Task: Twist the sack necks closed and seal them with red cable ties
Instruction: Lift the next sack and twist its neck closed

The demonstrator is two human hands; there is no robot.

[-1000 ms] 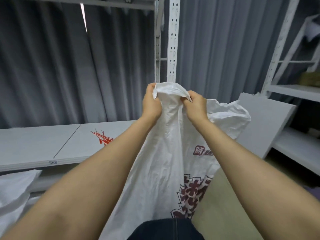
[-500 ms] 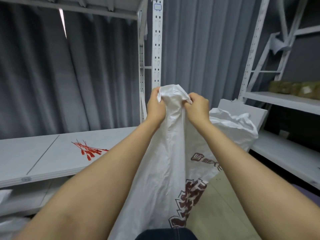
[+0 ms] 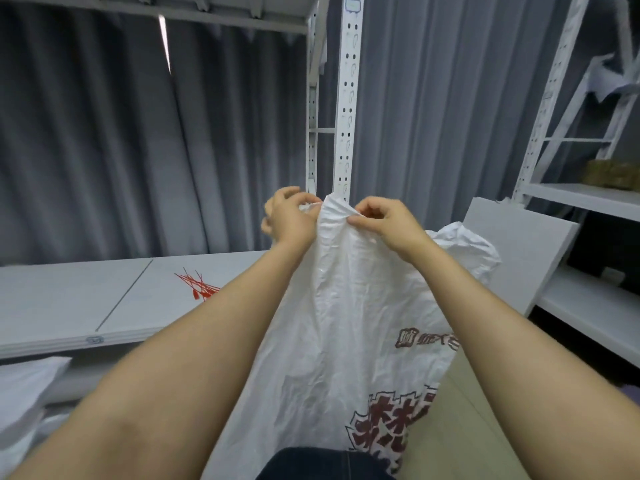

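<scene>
The white sack (image 3: 346,306) stands upright in the middle between both forearms, its thin cloth much wrinkled, with dark red printed characters low on its right side. The left hand (image 3: 291,216), a little blurred, and the right hand (image 3: 384,223) each pinch its gathered top edge with curled fingers. The red cable ties (image 3: 199,287) lie in a loose bunch on the grey shelf board (image 3: 69,299) at the left, apart from the sack.

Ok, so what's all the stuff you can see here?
sack: one, white with dark red print, held up in the middle
other sack: one, white, bottom left corner
cable ties: small bunch, red, on the shelf board
shelf board: one, light grey, left
curtain: one, grey, along the back
post: one, white with holes, behind the sack
loose board: one, grey, leaning at right
rack: one, white, far right
jeans: one, dark blue, bottom edge
left hand: one, gripping the sack's top
right hand: one, pinching the sack's top
</scene>
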